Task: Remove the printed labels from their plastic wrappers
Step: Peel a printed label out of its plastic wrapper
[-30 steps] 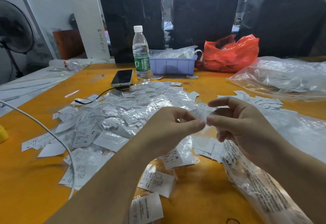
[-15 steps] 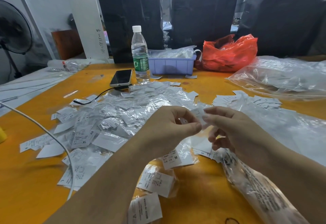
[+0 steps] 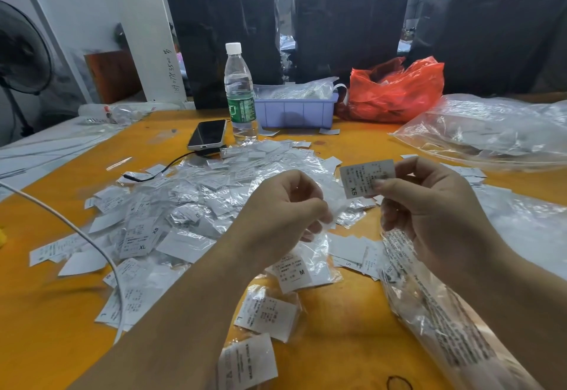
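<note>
My right hand (image 3: 435, 214) pinches a white printed label (image 3: 365, 177) marked XS, held up bare between thumb and fingers. My left hand (image 3: 282, 217) pinches a small clear plastic wrapper (image 3: 336, 205), which hangs empty just below and left of the label. A big heap of wrapped labels and loose wrappers (image 3: 196, 199) covers the orange table (image 3: 352, 313) to the left and behind my hands. Wrapped labels marked M (image 3: 296, 270) and L (image 3: 267, 313) lie below my left hand.
A water bottle (image 3: 239, 95), a phone (image 3: 207, 133) with a black cable, a lilac tray (image 3: 296, 110) and a red bag (image 3: 395, 92) stand at the back. Large clear plastic bags lie right (image 3: 491, 131) and under my right forearm (image 3: 429, 306). A white cable (image 3: 76, 227) crosses left.
The hands were together working at one wrapped label. Now they have drawn apart: the right hand holds the label free and the left keeps the empty wrapper.
</note>
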The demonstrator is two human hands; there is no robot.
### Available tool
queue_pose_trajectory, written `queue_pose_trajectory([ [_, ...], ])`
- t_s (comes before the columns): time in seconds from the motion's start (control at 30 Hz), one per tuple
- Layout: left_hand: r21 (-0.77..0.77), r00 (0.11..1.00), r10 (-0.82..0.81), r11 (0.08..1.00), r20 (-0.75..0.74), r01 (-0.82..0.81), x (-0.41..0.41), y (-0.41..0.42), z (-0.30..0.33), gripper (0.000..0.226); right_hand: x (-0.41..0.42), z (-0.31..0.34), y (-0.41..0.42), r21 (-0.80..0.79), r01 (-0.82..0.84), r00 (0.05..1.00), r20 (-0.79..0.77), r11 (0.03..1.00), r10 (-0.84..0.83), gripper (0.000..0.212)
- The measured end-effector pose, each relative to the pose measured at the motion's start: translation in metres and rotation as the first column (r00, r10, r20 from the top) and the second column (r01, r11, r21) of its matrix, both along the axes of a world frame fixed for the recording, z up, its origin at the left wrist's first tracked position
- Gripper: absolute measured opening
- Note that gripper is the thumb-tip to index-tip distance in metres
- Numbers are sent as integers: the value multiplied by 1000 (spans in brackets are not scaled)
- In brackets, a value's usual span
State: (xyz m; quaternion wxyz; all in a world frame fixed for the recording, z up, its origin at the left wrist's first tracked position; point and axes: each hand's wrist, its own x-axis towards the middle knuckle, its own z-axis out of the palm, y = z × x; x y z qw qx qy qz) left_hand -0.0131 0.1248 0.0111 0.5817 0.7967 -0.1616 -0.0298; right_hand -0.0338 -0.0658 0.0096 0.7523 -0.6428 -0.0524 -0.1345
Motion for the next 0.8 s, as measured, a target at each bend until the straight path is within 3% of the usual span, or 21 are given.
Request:
queue_pose_trajectory([
  [0.17,9,1000,-9,1000,10,9,2,0,-2,8,-1,1,-1,19,-25,999,40,999,24,30],
  [0.33,7,1000,-20,1000,15,20,0,-1,-2,7,-5,-1,0,-109,-3,996,89,994,13,12],
  [0.53,-3,999,-32,999,30,32,-1,0,-1,4,-8,-1,4,-226,47,988,155,973,-12,23],
  [0.8,12,999,-20,1000,30,20,0,0,-1,10,-7,-2,2,-260,16,990,142,965,22,31],
])
